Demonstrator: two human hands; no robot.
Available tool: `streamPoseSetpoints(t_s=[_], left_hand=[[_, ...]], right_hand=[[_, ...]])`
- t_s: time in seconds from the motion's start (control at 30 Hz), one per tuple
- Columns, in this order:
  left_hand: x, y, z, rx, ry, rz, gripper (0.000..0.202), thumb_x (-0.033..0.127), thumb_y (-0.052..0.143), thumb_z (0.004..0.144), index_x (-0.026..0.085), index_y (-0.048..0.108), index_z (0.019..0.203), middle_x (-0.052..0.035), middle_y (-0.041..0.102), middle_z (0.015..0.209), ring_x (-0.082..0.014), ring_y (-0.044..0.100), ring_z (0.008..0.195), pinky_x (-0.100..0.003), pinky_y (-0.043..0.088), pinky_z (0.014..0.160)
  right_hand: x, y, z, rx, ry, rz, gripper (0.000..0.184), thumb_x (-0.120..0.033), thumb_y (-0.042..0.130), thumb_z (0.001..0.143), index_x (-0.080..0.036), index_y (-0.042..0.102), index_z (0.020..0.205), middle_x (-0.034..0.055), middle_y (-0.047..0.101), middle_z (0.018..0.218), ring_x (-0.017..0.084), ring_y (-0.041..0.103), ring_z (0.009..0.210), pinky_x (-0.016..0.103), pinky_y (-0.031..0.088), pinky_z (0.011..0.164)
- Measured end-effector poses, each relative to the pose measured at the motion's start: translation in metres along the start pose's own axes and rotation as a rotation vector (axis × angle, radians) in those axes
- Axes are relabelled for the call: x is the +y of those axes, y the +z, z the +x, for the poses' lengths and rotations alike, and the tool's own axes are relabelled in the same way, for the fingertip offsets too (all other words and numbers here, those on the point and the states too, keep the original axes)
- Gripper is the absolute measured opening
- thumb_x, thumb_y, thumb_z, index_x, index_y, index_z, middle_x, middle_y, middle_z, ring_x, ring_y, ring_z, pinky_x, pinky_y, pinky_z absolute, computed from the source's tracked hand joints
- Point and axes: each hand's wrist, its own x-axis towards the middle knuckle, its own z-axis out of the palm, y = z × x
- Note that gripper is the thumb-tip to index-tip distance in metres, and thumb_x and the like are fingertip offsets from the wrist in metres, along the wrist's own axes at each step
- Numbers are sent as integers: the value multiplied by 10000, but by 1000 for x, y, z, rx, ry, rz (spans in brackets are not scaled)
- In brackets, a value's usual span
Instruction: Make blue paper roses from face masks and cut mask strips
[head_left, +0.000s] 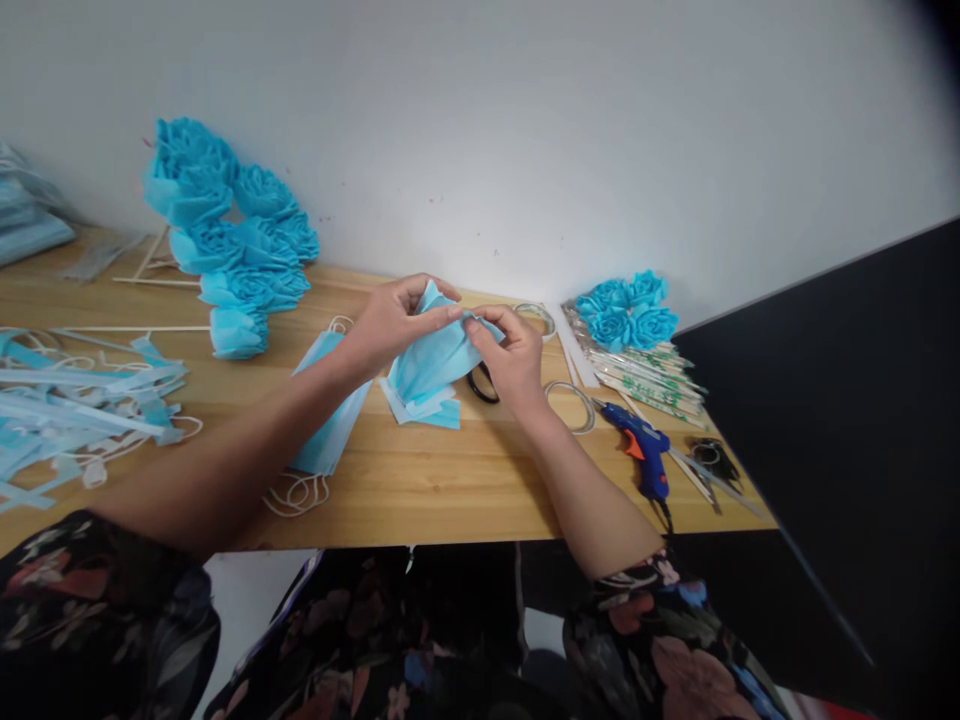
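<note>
Between my two hands is a thin light-blue piece of mask fabric [431,360], creased and gathered along its upper edge. My left hand [401,318] pinches it from the left with thumb and fingers. At its upper right corner, my right hand [514,350] grips it the same way, thumb against fingers. Below the held fabric, small blue and white cut pieces [442,413] lie on the wooden table. A whole blue face mask [330,430] with white ear loops lies under my left forearm, partly covered. Partly behind my right hand shows a black ring-shaped handle [482,385].
Blue fabric roses [240,240] cluster at the back left, others [628,308] at the back right on wrapped sticks [660,380]. Cut strips and ear loops [82,400] pile at left. A blue glue gun [641,450] and a tape roll [570,405] lie to the right.
</note>
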Motion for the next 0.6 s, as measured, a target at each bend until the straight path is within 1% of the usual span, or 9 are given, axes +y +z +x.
streamPoseSetpoints(t_s=[0.1,0.2,0.27,0.37,0.47,0.6], left_hand=[[-1,-1,1,-33,12,60,340,456,819,723,157,699,832,-16,677,766,-135,592,698,-249,467,629],[-3,0,1,4,20,80,298,433,798,735,161,685,784,-3,651,718,-125,567,659,-241,445,599],[-2,0,0,34,-9,52,294,429,796,729,168,669,769,8,630,692,-116,543,626,-233,429,570],[0,2,-1,56,-67,-36,322,451,799,717,174,637,741,23,587,648,-105,508,577,-229,420,540],[0,3,-1,58,-81,-95,351,469,812,704,174,623,728,29,567,636,-102,499,570,-231,430,545],[-1,5,-2,38,-50,-78,364,472,837,703,170,637,733,23,591,661,-106,525,606,-233,443,574]], right_hand=[[-1,1,-1,-6,-35,-11,171,-389,687,873,-222,725,866,4,738,850,165,644,790,303,506,720],[-1,1,-2,-2,-34,-18,166,-382,698,864,-219,726,850,-6,730,812,147,611,721,289,480,665],[-2,1,-3,-9,-21,-27,171,-382,697,862,-215,723,840,-14,714,773,134,577,670,280,456,625],[-3,1,-3,-20,-17,-28,170,-378,690,861,-213,712,826,-25,689,734,124,547,638,272,441,604],[-3,1,-3,-22,-21,3,169,-375,687,859,-212,705,821,-26,683,740,123,555,655,267,450,620],[-4,1,-3,-56,-6,45,217,-423,672,875,-211,698,839,-13,694,787,135,597,722,269,474,666]])
